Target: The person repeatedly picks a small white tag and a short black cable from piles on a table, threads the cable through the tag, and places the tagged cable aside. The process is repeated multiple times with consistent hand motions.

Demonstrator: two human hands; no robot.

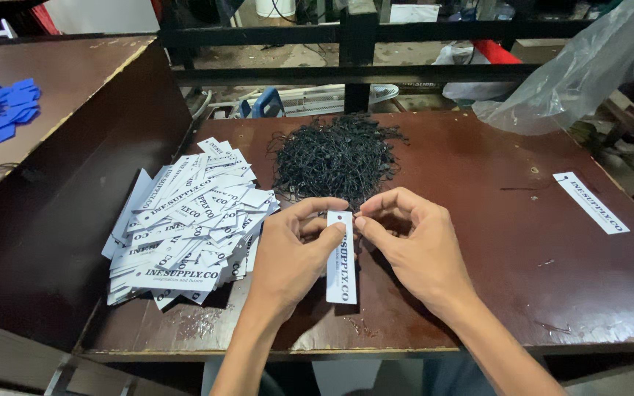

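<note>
Left hand [291,253] and right hand [412,246], both closed in a pinch on the top end of one narrow white printed card tag [340,257], which hangs upright between them just above the near edge of the dark brown wooden table [478,293]; whether the right fingertips also hold a cord cannot be told. The tag looks light, thin and fairly stiff, likely to crease if bent, best held by its edges near the punched end. Left: one loose heap of like white tags [185,227], too many to count. Right: one single tag lying flat [590,202]. Beyond: one tangled pile of thin black string loops [335,158]; far right, one clear plastic bag [574,77]; far left, one cluster of blue tags [1,106] on a side surface
</note>
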